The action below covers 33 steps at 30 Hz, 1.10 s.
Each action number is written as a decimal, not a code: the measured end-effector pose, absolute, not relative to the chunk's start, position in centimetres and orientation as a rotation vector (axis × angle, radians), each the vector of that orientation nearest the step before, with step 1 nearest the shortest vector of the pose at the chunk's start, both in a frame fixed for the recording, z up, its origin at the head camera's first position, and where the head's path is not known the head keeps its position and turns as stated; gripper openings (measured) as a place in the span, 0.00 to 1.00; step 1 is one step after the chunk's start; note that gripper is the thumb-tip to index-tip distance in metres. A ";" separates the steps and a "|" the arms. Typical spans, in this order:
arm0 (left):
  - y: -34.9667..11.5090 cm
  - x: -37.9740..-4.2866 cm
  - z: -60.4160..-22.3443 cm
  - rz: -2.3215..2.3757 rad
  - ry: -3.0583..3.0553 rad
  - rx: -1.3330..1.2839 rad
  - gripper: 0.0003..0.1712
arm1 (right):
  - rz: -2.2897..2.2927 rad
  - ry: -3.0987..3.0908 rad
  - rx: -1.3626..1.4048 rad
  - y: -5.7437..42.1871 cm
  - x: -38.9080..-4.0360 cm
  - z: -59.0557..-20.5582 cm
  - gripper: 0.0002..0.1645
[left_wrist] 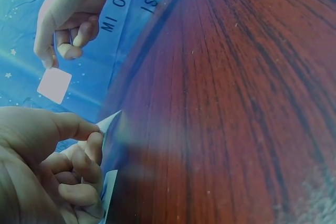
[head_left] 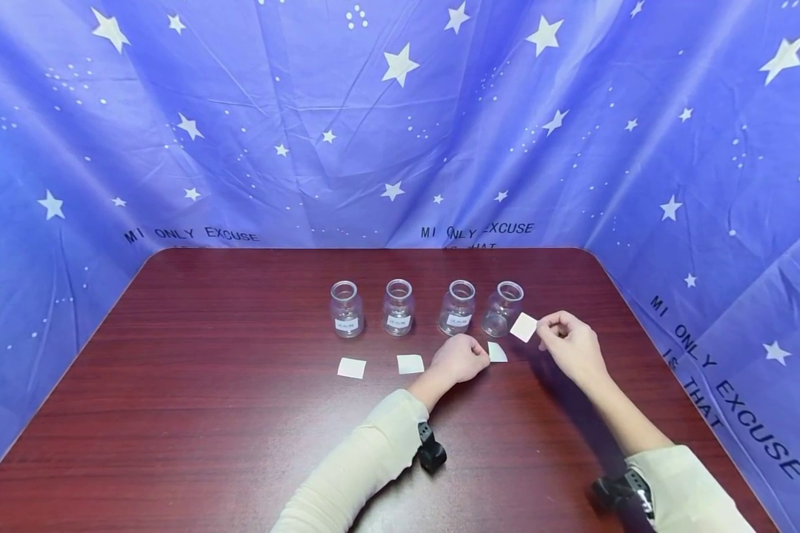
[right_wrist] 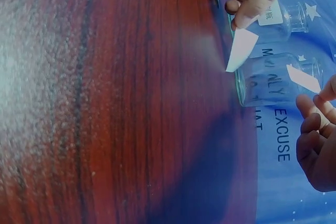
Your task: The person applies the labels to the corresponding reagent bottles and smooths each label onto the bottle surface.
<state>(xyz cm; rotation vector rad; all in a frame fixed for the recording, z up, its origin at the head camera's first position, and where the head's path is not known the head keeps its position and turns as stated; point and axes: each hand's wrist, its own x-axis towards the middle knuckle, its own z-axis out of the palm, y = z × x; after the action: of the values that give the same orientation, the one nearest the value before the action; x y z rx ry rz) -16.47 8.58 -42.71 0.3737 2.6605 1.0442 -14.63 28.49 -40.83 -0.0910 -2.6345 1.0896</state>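
My right hand (head_left: 573, 348) pinches a small white square label (head_left: 524, 327) by its edge, just right of the rightmost glass jar (head_left: 503, 311). In the left wrist view, the label (left_wrist: 54, 85) hangs from the fingertips. My left hand (head_left: 458, 358) pinches a white slip of paper (head_left: 497, 352) between thumb and index finger, in front of that jar and low over the table. The slip (right_wrist: 242, 50) looks bent in the right wrist view. Three other clear jars (head_left: 345, 314) stand open-topped in the row, each with a printed white label (head_left: 398, 321) on its front.
Two white paper pieces (head_left: 351, 368) lie on the dark red wooden table (head_left: 207, 444), in front of the two left jars. A blue star-patterned cloth (head_left: 333, 133) hangs behind and beside the table.
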 end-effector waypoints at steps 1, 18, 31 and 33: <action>8.6 -16.5 -42.7 1.028 2.665 0.358 0.08 | 1.091 -2.633 -0.087 28.5 -14.6 -40.8 0.07; 8.7 -16.6 -42.7 1.014 2.676 0.293 0.05 | 1.084 -2.650 -0.018 28.1 -14.6 -40.8 0.07; 8.3 -16.6 -42.6 1.058 2.666 0.312 0.06 | 1.083 -2.665 -0.005 27.6 -14.6 -41.0 0.06; 8.2 -16.6 -42.5 1.060 2.668 0.310 0.06 | 1.081 -2.662 0.003 27.5 -14.6 -41.1 0.06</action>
<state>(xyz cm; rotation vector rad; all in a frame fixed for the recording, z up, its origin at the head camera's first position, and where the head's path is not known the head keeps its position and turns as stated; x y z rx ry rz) -16.56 8.22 -42.51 0.3101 2.6684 1.0599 -14.57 27.46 -41.11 0.0029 -2.6623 1.0811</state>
